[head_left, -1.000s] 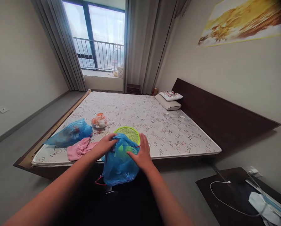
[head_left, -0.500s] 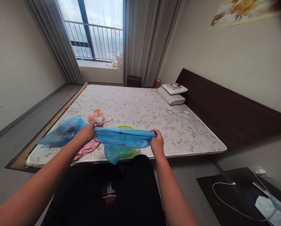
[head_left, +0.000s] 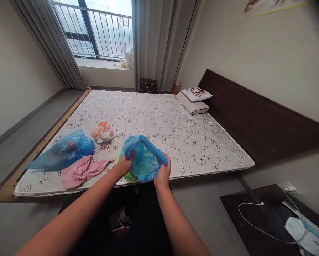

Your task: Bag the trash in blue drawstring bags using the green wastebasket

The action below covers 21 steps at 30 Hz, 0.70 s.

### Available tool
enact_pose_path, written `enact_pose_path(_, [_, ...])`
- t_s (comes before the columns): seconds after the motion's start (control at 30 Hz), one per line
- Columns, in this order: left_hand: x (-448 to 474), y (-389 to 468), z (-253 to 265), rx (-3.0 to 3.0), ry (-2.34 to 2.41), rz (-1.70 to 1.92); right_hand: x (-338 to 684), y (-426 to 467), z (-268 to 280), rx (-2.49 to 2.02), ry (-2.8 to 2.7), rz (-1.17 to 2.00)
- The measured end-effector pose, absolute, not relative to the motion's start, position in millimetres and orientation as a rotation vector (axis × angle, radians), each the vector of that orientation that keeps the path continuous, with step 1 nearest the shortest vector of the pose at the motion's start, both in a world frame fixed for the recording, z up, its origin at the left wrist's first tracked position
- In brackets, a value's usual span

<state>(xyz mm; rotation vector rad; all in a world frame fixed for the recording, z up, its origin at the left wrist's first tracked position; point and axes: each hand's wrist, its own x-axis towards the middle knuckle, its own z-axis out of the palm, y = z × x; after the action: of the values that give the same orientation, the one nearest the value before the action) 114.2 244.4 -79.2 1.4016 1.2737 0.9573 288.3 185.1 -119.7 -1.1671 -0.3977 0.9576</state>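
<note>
Blue bag, lower centre: probably light, limp, slippery, tear-prone film; left hand and right hand fingers closed on its folded rim, likely the best grip.

The forearms are bare, the trousers black, and one dark shoe bears white curves.

The left hand and right hand grip a translucent blue plastic bag at opposite sides of its mouth. The bag overlaps a lime-green plastic basket on the white letter-print mattress. At left, a crumpled pink cloth lies beside a filled blue plastic sack.
</note>
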Motion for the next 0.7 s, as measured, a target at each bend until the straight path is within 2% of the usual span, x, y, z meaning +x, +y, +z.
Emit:
enact_pose_path(0.07, [115.8, 245.1, -87.3, 1.716, 1.101, 0.965, 291.5, 180.0, -124.8, -1.162, -0.316, 0.949])
enact_pose_path(0.13, [119.1, 250.2, -101.6, 1.752, 1.093, 0.972, 294.5, 175.7, -131.7, -1.188, -0.283, 0.949])
enact_pose_path(0.27, [127.3, 262.2, -146.3, 1.162, 1.321, 0.592, 296.1, 170.3, -152.6, -1.29, -0.356, 1.076])
enact_pose_path(0.4, [128.5, 266.6, -180.8, 0.995, 1.274, 0.331, 297.0, 166.3, -169.9, -1.374, -0.558, 1.2])
enact_pose_path(0.7, [128.4, 297.1, -176.4, 1.519, 1.418, 0.301, 325.8, 157.7, -166.6, -1.575, -0.518, 1.006])
